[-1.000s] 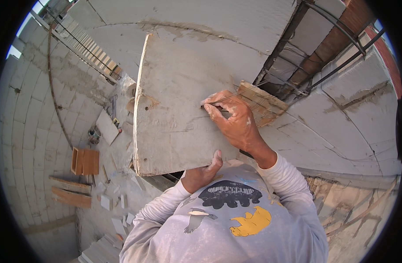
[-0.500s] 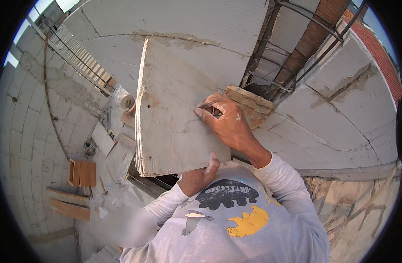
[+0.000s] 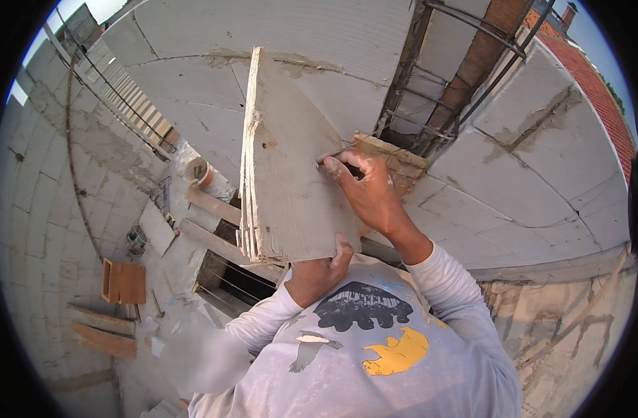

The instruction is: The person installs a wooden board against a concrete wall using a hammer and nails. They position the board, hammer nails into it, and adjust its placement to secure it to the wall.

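Board (image 3: 294,181) before the shirt (image 3: 367,341), clasped at the lower edge by the left hand (image 3: 321,275), thumb on its face; turned more edge-on than a second ago, exposing more layered left edge and, at left, a dark opening (image 3: 242,287). Thin wire (image 3: 337,151) pinched between thumb and forefinger of the right hand (image 3: 371,191), over the board.

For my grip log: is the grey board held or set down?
Held: the left hand grips the grey board at its lower edge, thumb on its face. Whether anything else supports it, I cannot tell.
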Available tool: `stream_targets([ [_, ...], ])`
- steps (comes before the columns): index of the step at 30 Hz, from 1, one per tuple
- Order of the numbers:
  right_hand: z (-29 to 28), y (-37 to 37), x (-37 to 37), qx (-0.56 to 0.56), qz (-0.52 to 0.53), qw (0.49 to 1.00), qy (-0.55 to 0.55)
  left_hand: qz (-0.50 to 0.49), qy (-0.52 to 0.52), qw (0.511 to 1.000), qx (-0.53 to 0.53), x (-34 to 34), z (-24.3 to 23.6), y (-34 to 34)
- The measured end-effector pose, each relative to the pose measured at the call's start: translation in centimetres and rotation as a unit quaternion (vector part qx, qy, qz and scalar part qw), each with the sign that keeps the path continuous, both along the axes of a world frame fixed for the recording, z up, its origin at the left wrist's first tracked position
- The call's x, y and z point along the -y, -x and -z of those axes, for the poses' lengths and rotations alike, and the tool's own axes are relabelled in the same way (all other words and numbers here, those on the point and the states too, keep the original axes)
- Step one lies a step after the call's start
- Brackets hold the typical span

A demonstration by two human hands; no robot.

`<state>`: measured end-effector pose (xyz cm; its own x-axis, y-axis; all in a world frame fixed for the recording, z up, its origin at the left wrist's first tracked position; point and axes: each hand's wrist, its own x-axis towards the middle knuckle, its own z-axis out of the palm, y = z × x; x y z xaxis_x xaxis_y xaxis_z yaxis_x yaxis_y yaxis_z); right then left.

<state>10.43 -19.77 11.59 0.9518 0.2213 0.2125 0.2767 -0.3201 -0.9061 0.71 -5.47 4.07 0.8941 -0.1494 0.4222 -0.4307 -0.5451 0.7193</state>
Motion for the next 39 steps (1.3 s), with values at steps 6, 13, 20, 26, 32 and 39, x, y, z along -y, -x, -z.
stream_targets([
  [6, -2.0, 8.5, -0.8, 0.169, 0.004, 0.985, 0.035, 0.027, -0.059, 0.998, -0.017, -0.4, 2.0, 0.0],
  [13, -1.4, 8.6, 0.8, 0.274, 0.027, 0.954, 0.119, 0.099, 0.021, 0.99, 0.101, -0.4, -1.4, -0.8],
  [20, -2.2, 9.8, 2.2, 0.15, 0.09, 0.984, 0.042, -0.122, 0.126, 0.968, 0.18, -5.3, -0.6, -2.5],
  [26, -1.2, 9.7, 2.5, 0.273, 0.108, 0.949, 0.118, -0.142, 0.047, 0.972, 0.178, -12.1, -10.5, -6.6],
  [32, -0.6, 10.7, 2.6, 0.192, 0.087, 0.97, 0.118, 0.172, -0.068, 0.975, -0.125, -7.0, -6.9, -8.4],
  [39, -0.6, 10.8, 3.3, 0.17, 0.032, 0.985, -0.019, 0.24, -0.162, 0.948, 0.131, -5.5, -2.0, -8.9],
])
